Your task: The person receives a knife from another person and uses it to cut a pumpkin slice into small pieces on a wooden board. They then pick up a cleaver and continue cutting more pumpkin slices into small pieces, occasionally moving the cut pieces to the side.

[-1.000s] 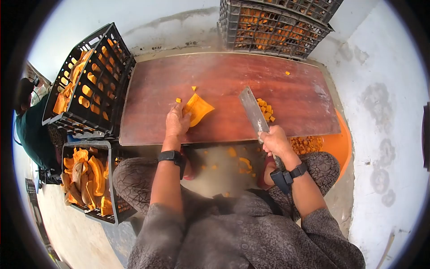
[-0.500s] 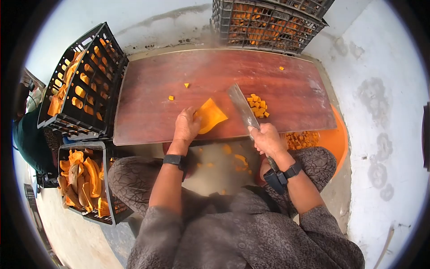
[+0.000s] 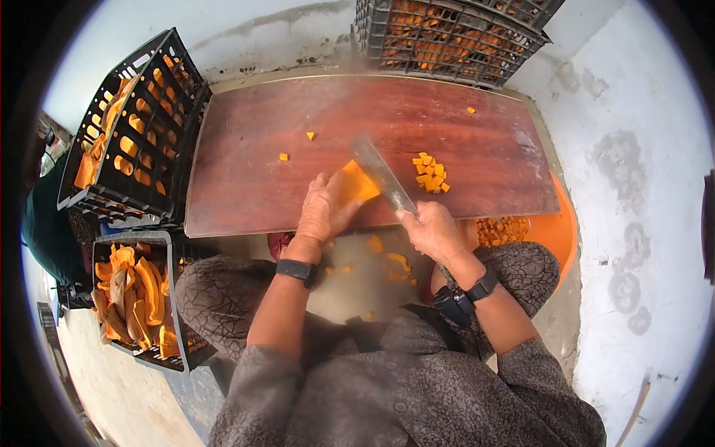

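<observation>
"Around that red board [image 3: 253,119]?"
"Two crates [image 3: 186,160] left, two stacked crates [image 3: 368,33] behind, one tub [image 3: 557,216] right; three stray cubes [image 3: 471,110] on top."
"Fingers?"
"Left hand [image 3: 322,208] clamped on one orange slab [image 3: 356,186] by the near edge; right hand [image 3: 436,231] wrapped round one cleaver [image 3: 383,175]."

The left hand [image 3: 325,207] steadies an orange slab [image 3: 357,182] near the front edge of the reddish surface [image 3: 253,127]. The right hand [image 3: 433,232] grips a broad-bladed knife [image 3: 383,175], its blade slanting along the slab's right side; whether it touches is unclear. A cluster of orange cubes [image 3: 430,173] lies just right of the blade. More small pieces fill part of an orange tub [image 3: 564,227] below the surface's right end. Beyond the far edge stand black crates [image 3: 450,41].
</observation>
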Motion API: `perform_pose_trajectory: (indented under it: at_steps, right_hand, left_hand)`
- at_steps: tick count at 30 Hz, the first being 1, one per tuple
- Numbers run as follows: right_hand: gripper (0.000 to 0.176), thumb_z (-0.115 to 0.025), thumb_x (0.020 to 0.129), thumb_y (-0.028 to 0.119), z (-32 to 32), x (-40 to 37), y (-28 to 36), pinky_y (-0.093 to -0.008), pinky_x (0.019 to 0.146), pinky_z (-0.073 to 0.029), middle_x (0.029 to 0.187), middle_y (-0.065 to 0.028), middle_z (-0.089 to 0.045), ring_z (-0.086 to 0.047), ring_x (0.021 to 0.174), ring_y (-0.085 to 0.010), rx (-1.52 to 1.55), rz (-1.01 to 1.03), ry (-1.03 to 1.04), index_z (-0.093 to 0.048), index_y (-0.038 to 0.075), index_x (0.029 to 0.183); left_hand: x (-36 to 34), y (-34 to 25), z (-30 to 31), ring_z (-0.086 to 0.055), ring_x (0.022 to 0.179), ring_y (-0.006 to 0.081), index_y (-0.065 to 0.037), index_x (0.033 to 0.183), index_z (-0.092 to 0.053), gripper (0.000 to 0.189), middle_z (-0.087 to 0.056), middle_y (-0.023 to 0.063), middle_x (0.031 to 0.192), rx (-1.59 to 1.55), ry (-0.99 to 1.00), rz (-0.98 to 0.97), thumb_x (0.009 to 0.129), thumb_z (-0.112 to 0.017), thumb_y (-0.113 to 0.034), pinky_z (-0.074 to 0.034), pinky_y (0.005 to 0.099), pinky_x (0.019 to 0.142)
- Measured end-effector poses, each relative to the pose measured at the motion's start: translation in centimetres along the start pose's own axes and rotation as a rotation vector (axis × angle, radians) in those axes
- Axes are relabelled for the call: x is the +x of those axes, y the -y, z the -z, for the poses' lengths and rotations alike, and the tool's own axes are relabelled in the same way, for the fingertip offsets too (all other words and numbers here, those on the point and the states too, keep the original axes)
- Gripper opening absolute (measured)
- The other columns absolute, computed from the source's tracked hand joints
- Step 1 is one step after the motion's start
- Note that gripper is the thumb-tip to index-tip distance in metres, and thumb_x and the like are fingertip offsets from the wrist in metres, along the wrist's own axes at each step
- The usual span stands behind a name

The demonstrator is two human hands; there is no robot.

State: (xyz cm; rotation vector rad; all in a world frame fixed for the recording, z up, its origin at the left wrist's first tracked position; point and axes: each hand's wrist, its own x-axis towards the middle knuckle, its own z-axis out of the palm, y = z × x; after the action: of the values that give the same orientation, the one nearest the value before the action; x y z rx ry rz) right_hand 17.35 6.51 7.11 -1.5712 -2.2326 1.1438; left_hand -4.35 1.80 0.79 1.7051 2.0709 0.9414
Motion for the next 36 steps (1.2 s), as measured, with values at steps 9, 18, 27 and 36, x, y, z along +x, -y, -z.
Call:
perform_pose_trajectory:
  at_steps: [9,18,27,36]
  right_hand:
    - [0.038,-0.06,0.09,0.034,-0.6,0.1,-1.1,-0.051,0.072,-0.049,0.077,-0.0267,-0.064,-0.063,0.078,-0.0452,0.035,0.001,-0.069,-0.067,-0.002,0.08]
    - [0.039,-0.06,0.09,0.035,-0.6,-0.1,-1.1,-0.0513,0.075,-0.05,0.082,-0.0279,-0.065,-0.064,0.083,-0.046,-0.033,-0.041,-0.043,-0.068,-0.003,0.084]
    - [0.037,-0.061,0.091,0.031,-0.5,-0.4,-0.6,-0.0515,0.08,-0.05,0.086,-0.0312,-0.065,-0.064,0.087,-0.0468,-0.108,-0.109,0.011,-0.069,-0.005,0.086]
    - [0.035,-0.059,0.091,0.03,1.0,0.0,0.7,-0.0525,0.081,-0.049,0.089,-0.0293,-0.066,-0.064,0.089,-0.0464,-0.28,-0.033,0.042,-0.069,-0.004,0.089]
  left_hand:
    - [0.5,1.2,-1.1,-0.058,0.109,0.044,-0.001,0.123,-0.058,0.041,-0.058,0.0266,0.119,-0.078,-0.078,0.054,0.084,-0.064,-0.01,-0.049,0.0462,0.094]
    - [0.8,1.3,-1.8,-0.059,0.104,0.0449,-0.004,0.117,-0.061,0.036,-0.061,0.0258,0.113,-0.129,-0.144,0.072,0.08,-0.058,-0.004,-0.05,0.0486,0.088]
    - [0.4,0.1,-1.5,-0.059,0.103,0.0427,-0.003,0.115,-0.061,0.035,-0.061,0.0227,0.111,0.004,-0.169,0.019,0.079,-0.061,-0.004,-0.05,0.0466,0.088]
    - [-0.9,-2.6,-1.1,-0.051,0.116,0.0403,0.003,0.127,-0.053,0.064,-0.054,0.0237,0.125,0.229,-0.093,-0.181,0.076,-0.077,-0.027,-0.043,0.046,0.1]
